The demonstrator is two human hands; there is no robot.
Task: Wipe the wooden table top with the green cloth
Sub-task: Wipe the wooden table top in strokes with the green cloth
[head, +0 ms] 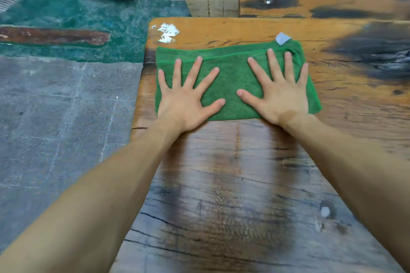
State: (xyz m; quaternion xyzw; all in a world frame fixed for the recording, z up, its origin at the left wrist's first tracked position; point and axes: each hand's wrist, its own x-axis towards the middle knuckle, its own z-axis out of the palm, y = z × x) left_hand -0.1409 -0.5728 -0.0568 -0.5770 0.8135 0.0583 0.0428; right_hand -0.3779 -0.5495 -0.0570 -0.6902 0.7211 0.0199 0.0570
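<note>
- Concrete floor with a green-painted strip lies left of the bench.
- Left hand lies flat, fingers spread, pressing the left half of the green cloth.
- The folded cloth rests on the bench's far left corner, just near a white paint patch.
- Right hand likewise flat and splayed, pressing the cloth's right half.
- A grey tag sticks out at the cloth's far right corner.

left hand, right hand — flat, fingers splayed, arms outstretched
</note>
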